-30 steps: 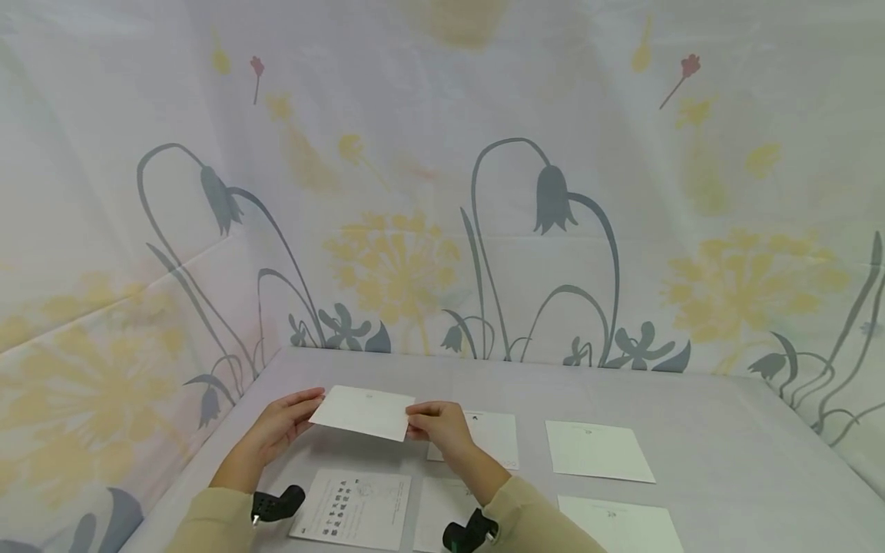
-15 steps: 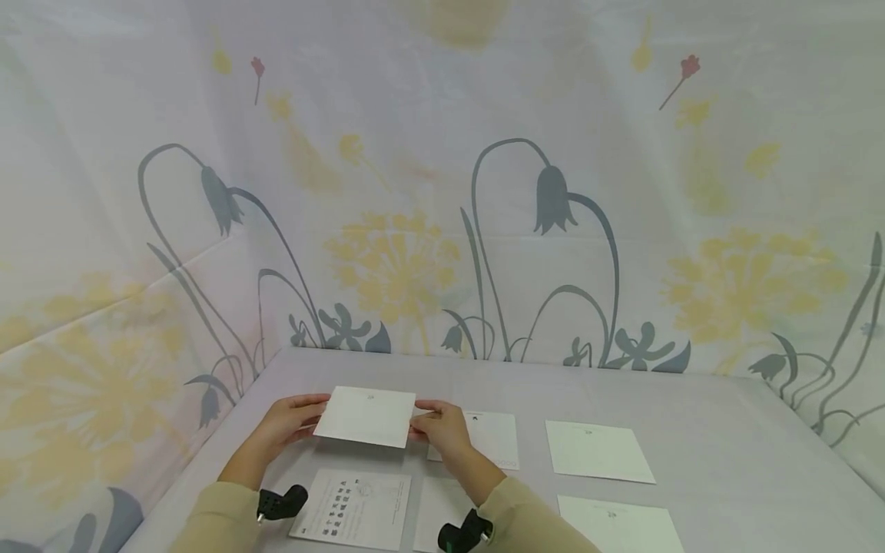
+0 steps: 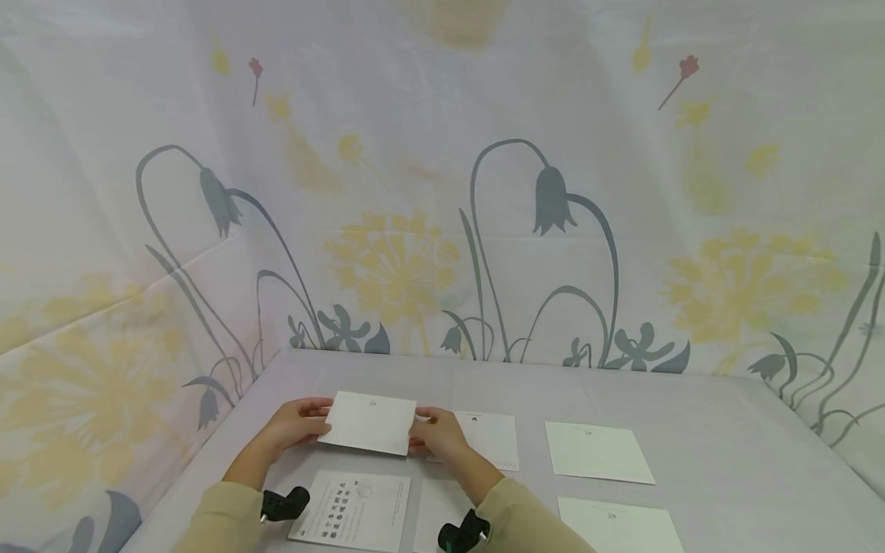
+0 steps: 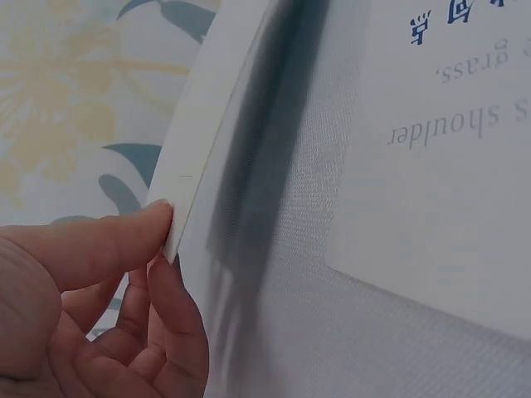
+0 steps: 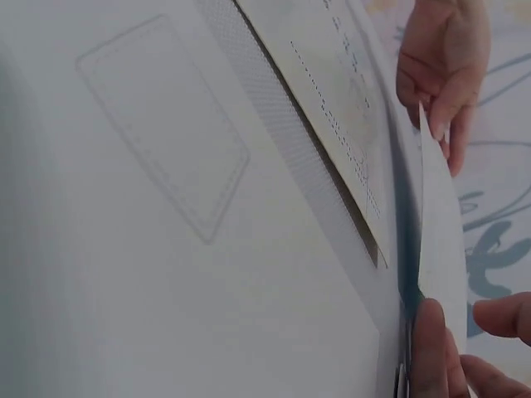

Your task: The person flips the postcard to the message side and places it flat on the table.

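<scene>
A white postcard-like card [image 3: 370,423], with a small grey mark near its far edge, is held up over the table by its two short sides. My left hand [image 3: 296,425] pinches its left edge, thumb on the upper face; the left wrist view shows the fingers [image 4: 178,307] curled beneath. At the right edge my right hand [image 3: 440,432] holds the card, partly covering another white card [image 3: 494,442] lying behind it. Nearer me on the table lies a printed card [image 3: 356,507] with dark Chinese characters and a faint round drawing.
Two more white cards, an upper one [image 3: 598,452] and a lower one [image 3: 618,526], lie to the right. Another card [image 3: 435,511] is partly hidden under my right forearm. A flower-printed cloth wall [image 3: 429,192] rises behind the pale table [image 3: 726,445].
The held card has come slightly down and levelled out between my hands. My left fingers have moved from its edge to a firmer pinch, with the thumb now on top.
</scene>
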Available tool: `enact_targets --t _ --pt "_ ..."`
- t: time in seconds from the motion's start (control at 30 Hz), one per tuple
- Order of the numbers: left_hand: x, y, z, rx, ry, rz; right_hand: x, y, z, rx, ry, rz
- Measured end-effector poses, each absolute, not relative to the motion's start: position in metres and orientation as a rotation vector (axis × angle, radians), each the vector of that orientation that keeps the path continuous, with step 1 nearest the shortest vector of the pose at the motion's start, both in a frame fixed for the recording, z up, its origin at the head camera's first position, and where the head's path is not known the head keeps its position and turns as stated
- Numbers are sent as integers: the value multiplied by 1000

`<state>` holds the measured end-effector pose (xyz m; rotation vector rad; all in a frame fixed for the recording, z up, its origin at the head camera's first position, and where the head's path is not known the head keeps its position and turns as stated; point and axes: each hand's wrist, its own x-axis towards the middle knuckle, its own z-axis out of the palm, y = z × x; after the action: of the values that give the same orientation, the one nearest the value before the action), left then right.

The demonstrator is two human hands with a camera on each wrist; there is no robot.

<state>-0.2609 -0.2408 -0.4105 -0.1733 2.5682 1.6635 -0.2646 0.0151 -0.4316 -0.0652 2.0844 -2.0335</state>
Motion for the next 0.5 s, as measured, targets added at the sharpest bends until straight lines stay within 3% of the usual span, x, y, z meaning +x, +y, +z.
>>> enact_targets --t 0.5 --pt "-260 -236 -414 -194 2628 1588 -266 15 -434 -89 2086 -1991"
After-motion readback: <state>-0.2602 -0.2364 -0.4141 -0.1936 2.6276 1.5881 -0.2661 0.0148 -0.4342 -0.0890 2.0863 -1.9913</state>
